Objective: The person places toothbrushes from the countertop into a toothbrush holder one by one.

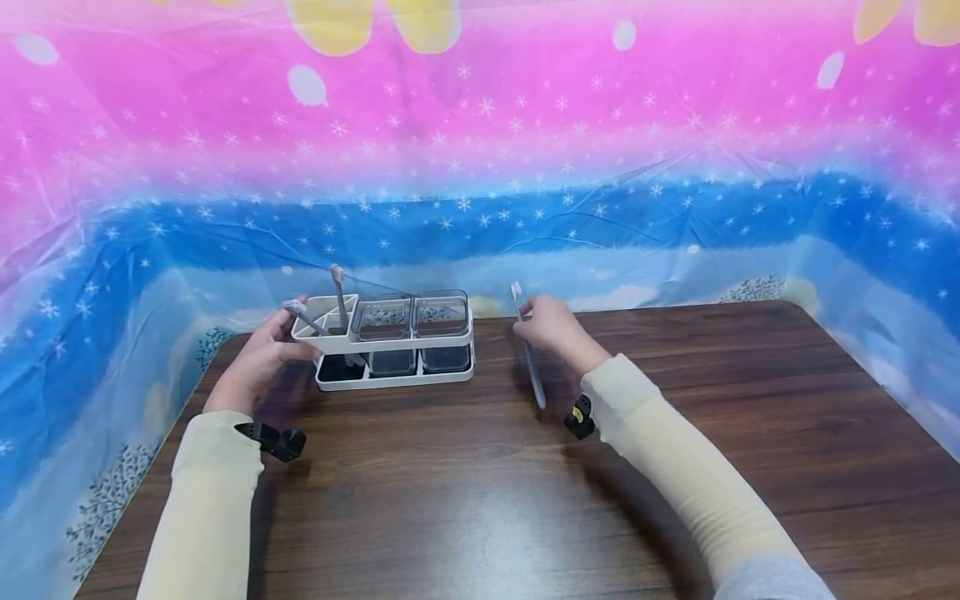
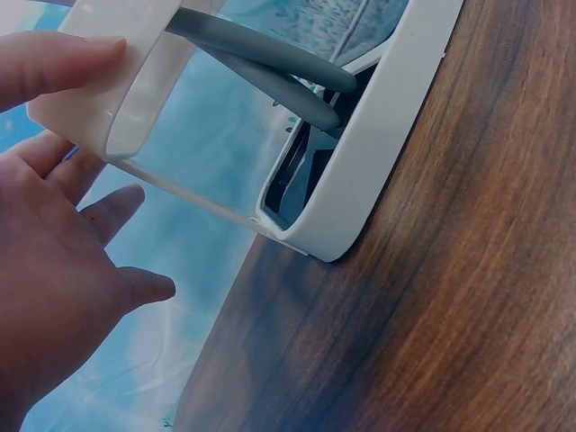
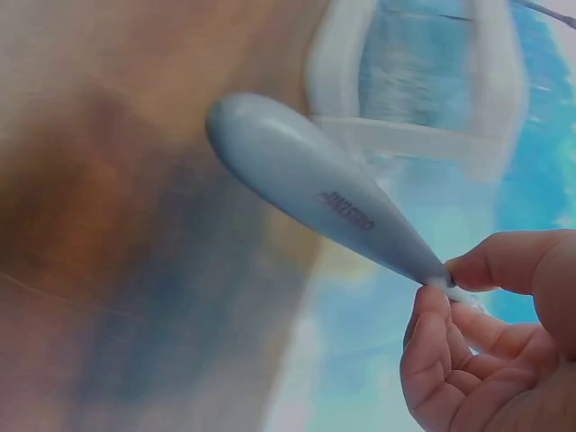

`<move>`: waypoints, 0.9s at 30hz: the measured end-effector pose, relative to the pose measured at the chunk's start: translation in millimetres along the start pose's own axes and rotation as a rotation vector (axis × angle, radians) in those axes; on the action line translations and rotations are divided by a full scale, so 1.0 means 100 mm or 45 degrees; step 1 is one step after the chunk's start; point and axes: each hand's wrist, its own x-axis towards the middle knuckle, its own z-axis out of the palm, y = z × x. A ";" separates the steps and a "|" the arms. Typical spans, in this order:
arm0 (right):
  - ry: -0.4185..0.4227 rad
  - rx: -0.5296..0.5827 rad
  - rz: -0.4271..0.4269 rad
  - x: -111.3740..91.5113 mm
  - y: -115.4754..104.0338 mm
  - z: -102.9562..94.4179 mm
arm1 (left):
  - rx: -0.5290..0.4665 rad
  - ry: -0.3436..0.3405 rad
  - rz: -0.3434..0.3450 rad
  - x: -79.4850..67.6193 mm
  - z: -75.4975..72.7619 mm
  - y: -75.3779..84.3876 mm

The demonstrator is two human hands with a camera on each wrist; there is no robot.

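Note:
A white two-tier toothbrush holder [image 1: 390, 342] stands at the back left of the table, with clear cups in its upper tier. My left hand [image 1: 258, 354] grips its left end, the thumb [image 2: 72, 65] on the upper tier's wall while other fingers spread loosely beside it. Two grey toothbrushes [image 1: 340, 300] lean in the left compartments, their handles [image 2: 270, 54] reaching down to the lower tier. To the right of the holder, my right hand [image 1: 555, 329] pinches another grey toothbrush [image 1: 531, 367] by its neck, bristles up and thick handle end [image 3: 270, 144] down.
The dark wood-grain table [image 1: 450, 483] has its back edge just behind the holder. A pink and blue patterned cloth [image 1: 480, 167] hangs around the back and sides. Black wrist cameras [image 1: 273, 442] are strapped under both sleeves.

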 end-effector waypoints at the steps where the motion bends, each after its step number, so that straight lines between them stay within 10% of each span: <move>1: 0.016 0.016 -0.007 0.00 -0.04 -0.05 | -0.002 -0.002 -0.002 0.00 0.00 0.00; 12: 0.308 0.286 -0.214 -0.09 -0.72 -0.43 | -0.003 -0.011 0.007 0.01 0.00 -0.01; 27: 0.367 0.621 -0.630 -0.30 -1.73 -0.20 | -0.032 -0.024 0.014 0.00 -0.02 0.00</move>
